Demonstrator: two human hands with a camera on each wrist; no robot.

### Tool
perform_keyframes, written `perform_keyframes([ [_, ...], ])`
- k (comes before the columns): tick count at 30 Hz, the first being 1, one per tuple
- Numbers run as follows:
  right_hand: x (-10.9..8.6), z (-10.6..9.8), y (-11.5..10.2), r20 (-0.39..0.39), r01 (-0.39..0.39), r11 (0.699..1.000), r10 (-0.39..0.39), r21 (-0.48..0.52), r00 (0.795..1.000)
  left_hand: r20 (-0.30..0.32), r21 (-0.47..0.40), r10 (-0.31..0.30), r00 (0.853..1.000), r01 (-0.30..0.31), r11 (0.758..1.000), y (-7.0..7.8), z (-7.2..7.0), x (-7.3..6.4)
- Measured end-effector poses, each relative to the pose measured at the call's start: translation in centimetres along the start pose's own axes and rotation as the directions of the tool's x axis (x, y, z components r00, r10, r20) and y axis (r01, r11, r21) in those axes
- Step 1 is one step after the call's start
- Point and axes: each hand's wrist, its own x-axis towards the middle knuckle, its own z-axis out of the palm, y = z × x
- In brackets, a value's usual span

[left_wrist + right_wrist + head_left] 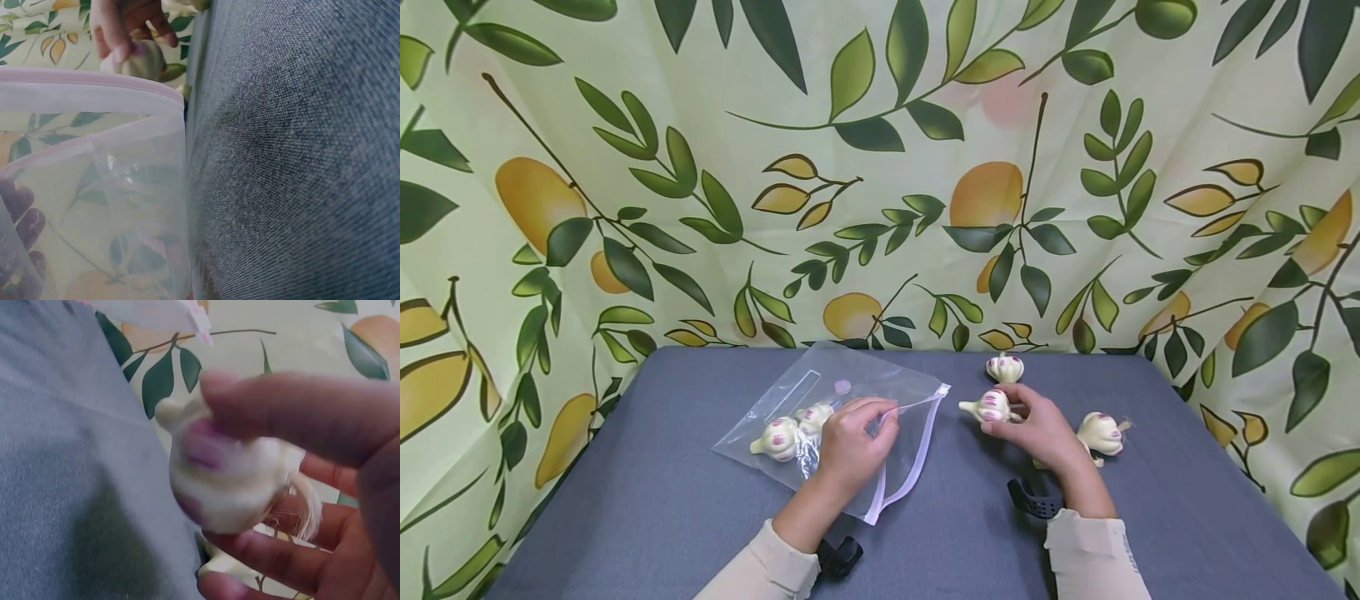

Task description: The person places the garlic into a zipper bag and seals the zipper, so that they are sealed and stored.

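Observation:
My right hand grips a garlic bulb, white with purple patches, between thumb and fingers; its stem points left toward the bag. The right wrist view shows the bulb close up, with stringy roots at one end. To the left lies a clear zip bag with a pale pink-white closure along its right side. My left hand pinches the bag's upper layer near the mouth, holding it raised. Two garlic bulbs rest inside the bag. In the left wrist view, fingers show through the plastic.
One more garlic bulb sits behind the held one, near the table's back edge. Another bulb lies right of my right wrist, with something pale partly hidden beside it. Leaf-and-fruit patterned cloth surrounds the grey table.

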Motion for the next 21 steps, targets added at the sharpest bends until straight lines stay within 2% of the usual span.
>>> perform_keyframes([
  [4,0.0,0.1,-0.4,-0.002,0.014,1.0,-0.014,0.02,1.0,0.007,-0.001,-0.012,1.0,0.012,1.0,0.0,0.0,-0.1],
  [8,-0.2,0.3,-1.1,0.016,0.056,0.995,-0.058,0.086,0.998,0.009,0.005,-0.022,1.0,0.022,1.0,0.1,0.0,0.0],
  [14,-0.4,0.7,-2.3,0.116,0.114,0.959,-0.148,0.258,0.982,0.005,0.01,-0.015,1.0,0.014,1.0,0.1,0.0,0.0],
  [17,-0.6,0.9,-2.9,0.171,0.132,0.949,-0.187,0.287,0.967,0.007,0.011,-0.016,1.0,0.016,1.0,0.2,-0.1,0.0],
  [21,-0.7,1.1,-3.6,0.213,0.143,0.95,-0.206,0.277,0.955,0.013,0.011,-0.02,1.0,0.019,1.0,0.2,-0.1,0.0],
])
